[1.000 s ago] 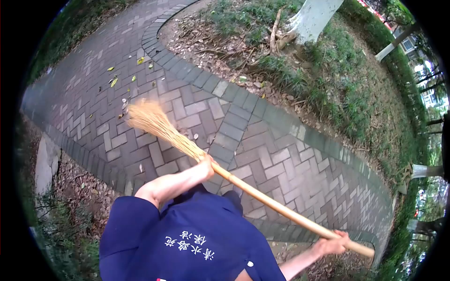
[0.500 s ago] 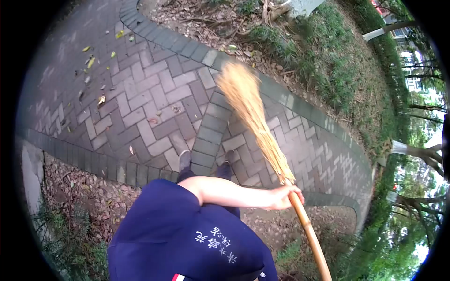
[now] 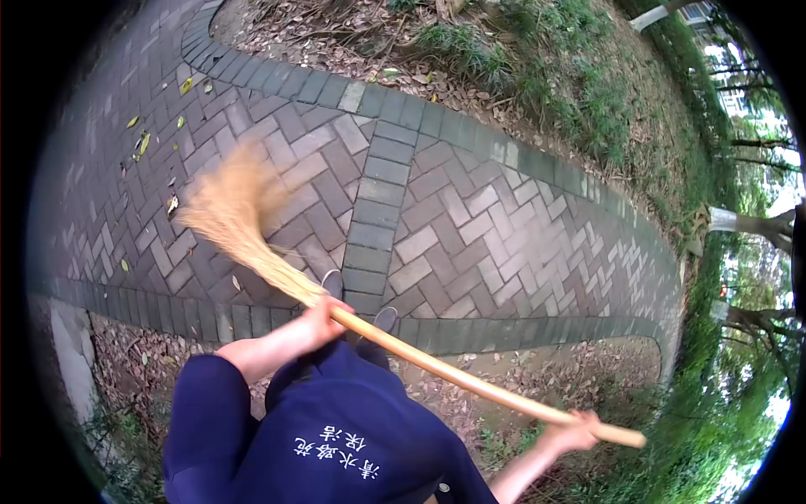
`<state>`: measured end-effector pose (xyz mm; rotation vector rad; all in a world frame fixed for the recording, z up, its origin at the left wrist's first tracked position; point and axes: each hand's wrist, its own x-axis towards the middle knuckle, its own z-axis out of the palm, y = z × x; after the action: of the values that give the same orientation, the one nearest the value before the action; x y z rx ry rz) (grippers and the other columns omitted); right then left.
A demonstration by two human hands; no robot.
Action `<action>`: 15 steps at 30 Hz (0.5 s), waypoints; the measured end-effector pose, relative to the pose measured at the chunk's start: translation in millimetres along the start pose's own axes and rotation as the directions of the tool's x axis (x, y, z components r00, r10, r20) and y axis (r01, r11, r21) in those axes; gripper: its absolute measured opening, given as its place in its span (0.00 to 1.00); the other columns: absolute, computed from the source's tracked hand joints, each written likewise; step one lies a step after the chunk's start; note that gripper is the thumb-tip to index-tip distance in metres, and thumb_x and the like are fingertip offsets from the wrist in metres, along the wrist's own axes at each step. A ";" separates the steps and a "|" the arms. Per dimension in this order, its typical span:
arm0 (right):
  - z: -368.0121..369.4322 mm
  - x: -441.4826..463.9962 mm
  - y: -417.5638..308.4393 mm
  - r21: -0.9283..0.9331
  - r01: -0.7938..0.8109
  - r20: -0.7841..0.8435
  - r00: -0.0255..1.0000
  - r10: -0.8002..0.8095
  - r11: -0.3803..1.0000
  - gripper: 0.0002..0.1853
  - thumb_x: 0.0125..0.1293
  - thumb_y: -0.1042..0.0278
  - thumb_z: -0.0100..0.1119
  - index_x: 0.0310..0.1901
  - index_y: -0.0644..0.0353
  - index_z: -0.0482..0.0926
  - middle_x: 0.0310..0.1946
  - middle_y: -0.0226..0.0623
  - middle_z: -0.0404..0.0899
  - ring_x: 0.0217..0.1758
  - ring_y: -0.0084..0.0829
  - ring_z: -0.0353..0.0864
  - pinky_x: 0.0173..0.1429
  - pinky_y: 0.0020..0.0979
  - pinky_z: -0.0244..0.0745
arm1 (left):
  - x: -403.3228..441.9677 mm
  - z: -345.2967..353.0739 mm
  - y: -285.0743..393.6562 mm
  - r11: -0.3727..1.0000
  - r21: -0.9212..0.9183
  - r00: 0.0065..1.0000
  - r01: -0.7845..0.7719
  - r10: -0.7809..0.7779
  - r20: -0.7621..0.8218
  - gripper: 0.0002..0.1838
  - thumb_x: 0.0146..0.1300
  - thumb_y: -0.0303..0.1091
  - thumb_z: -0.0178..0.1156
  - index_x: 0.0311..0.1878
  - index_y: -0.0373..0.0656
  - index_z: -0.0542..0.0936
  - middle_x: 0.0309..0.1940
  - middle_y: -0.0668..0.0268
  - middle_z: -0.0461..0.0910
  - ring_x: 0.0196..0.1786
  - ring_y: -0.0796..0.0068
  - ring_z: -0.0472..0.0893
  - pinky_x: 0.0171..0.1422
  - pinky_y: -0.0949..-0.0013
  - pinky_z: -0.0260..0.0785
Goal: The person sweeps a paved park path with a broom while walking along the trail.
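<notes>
A straw broom with a long bamboo handle (image 3: 470, 380) lies diagonally across the view. My left hand (image 3: 321, 322) is closed round the handle just below the bristles. Near the far end of the handle, at the lower right, my right hand (image 3: 579, 431) is wrapped round it. The bristles (image 3: 239, 206) are over the herringbone brick path on the left, their tips smeared by motion. Yellow-green leaves (image 3: 144, 144) and a pale curled leaf (image 3: 172, 204) lie on the bricks beyond the broom head.
A dark brick edging (image 3: 302, 84) borders the path, with leaf litter and grass (image 3: 588, 101) behind it. White-painted trunks (image 3: 730, 220) stand at the right. My shoes (image 3: 385, 318) are on the path below the handle. At the lower left are a stone slab (image 3: 71, 349) and dry leaves.
Half a second ago the bristles were up at the path's middle; they have swung down to the left. My left hand has moved left with them, and my right hand is back in view on the handle.
</notes>
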<state>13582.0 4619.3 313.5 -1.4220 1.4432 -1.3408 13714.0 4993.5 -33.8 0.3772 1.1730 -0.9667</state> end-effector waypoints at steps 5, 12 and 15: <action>24.5 -37.8 120.7 0.097 -0.339 0.266 0.915 0.304 0.936 0.03 0.61 0.73 0.45 0.33 0.63 0.67 0.28 0.36 0.67 0.30 0.29 0.72 0.37 0.28 0.73 | -25.9 -39.1 102.2 0.815 -0.205 0.835 -0.542 0.495 -0.241 0.08 0.44 0.29 0.49 0.17 0.46 0.61 0.14 0.67 0.63 0.20 0.70 0.65 0.32 0.64 0.64; -45.6 33.6 4.3 0.322 0.028 0.105 0.992 -0.065 0.946 0.07 0.50 0.66 0.47 0.19 0.55 0.67 0.21 0.31 0.67 0.24 0.28 0.68 0.34 0.29 0.66 | -102.3 108.9 23.8 0.909 -0.319 0.932 -0.270 0.329 0.149 0.06 0.41 0.26 0.54 0.19 0.40 0.66 0.17 0.62 0.63 0.24 0.63 0.67 0.39 0.60 0.67; -67.9 3.6 -76.1 0.047 0.882 -0.009 0.469 -0.883 0.468 0.12 0.60 0.59 0.45 0.30 0.60 0.68 0.22 0.33 0.68 0.29 0.27 0.69 0.36 0.28 0.68 | -112.4 158.2 8.6 0.961 -0.263 0.925 0.085 0.021 0.379 0.06 0.44 0.23 0.54 0.24 0.39 0.66 0.19 0.62 0.66 0.27 0.64 0.70 0.45 0.57 0.68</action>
<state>13535.5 4639.3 402.1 -2.2950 0.5475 -1.9222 13808.9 4936.7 125.9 -0.0554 0.9411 -0.8432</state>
